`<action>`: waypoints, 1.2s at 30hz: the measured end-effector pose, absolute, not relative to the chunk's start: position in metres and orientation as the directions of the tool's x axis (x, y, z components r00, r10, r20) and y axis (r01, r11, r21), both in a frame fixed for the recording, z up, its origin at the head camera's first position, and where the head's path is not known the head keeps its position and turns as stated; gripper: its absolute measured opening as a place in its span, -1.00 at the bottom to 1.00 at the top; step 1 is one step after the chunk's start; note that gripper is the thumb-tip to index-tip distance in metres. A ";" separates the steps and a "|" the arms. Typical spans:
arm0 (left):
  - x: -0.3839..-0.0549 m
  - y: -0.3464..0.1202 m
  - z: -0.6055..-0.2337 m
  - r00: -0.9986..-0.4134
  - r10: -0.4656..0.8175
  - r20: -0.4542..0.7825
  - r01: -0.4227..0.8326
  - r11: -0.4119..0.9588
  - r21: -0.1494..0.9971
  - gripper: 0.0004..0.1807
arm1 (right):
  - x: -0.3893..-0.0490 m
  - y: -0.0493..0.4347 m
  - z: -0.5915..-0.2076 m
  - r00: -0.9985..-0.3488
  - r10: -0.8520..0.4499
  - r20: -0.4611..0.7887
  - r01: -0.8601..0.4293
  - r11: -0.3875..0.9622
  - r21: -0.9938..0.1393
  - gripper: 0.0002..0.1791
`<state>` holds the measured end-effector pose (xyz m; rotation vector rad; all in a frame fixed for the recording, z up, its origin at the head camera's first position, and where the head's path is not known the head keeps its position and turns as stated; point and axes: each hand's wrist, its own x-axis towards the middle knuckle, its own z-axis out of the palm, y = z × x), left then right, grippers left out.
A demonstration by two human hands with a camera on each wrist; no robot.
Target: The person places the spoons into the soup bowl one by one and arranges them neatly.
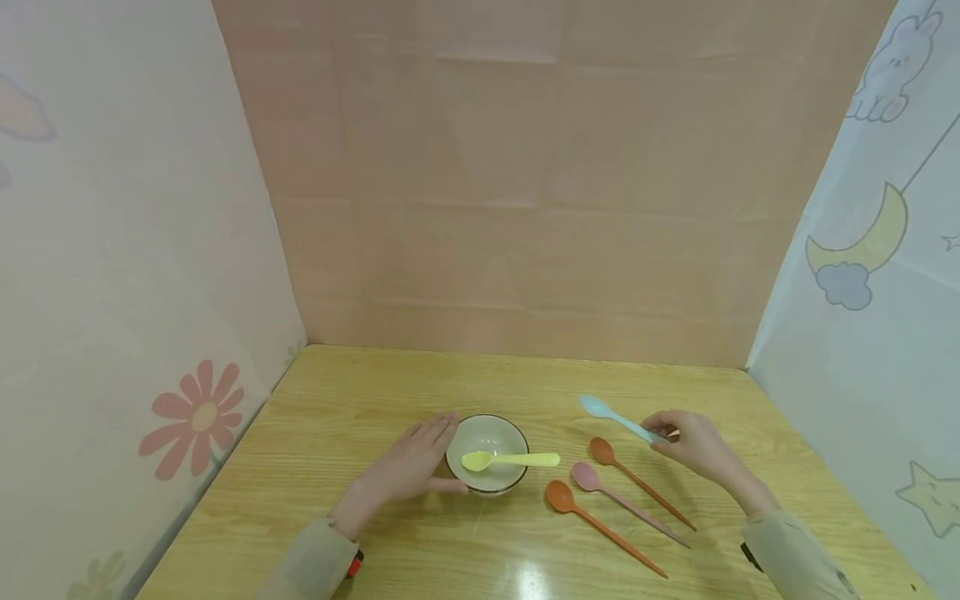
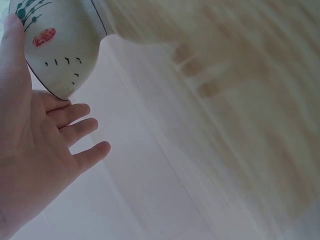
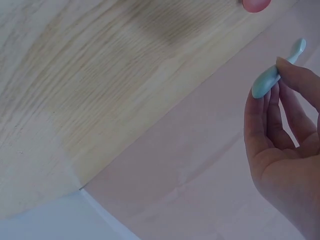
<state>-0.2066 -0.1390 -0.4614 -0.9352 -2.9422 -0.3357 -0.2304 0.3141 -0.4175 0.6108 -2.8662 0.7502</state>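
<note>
A cream bowl (image 1: 486, 428) with a dark rim stands on the table, and a yellow spoon (image 1: 521, 459) lies across it, its handle over the right edge. My left hand (image 1: 412, 462) rests against the bowl's left side, fingers extended and thumb spread apart. In the left wrist view, the bowl's painted outside (image 2: 75, 45) shows beside the thumb. My right hand (image 1: 693, 443) pinches the handle end of a light blue spoon (image 1: 618, 421), held above the table with its head pointing left. In the right wrist view, thumb and fingers grip this handle (image 3: 267, 81).
To the bowl's right lie an orange spoon (image 1: 611, 532), a pink spoon (image 1: 630, 506) and another orange spoon (image 1: 647, 485), side by side and slanted. The wooden table (image 1: 360, 379) meets a pinkish back sheet (image 1: 525, 250) and pale printed side sheets (image 1: 135, 292).
</note>
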 end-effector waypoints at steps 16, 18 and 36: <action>-0.207 -0.140 -0.462 -0.815 0.570 0.104 0.579 0.795 0.181 0.20 | -0.239 0.287 -0.397 -0.879 -0.436 0.194 -0.475 0.767 -0.430 -0.78; -0.207 -0.140 -0.462 -0.816 0.568 0.104 0.578 0.796 0.182 0.20 | -0.241 0.283 -0.394 -0.874 -0.446 0.194 -0.485 0.764 -0.426 -0.78; -0.206 -0.138 -0.461 -0.814 0.570 0.110 0.580 0.797 0.168 0.20 | -0.250 0.258 -0.382 -0.808 -0.550 0.211 -0.585 0.709 -0.393 -0.77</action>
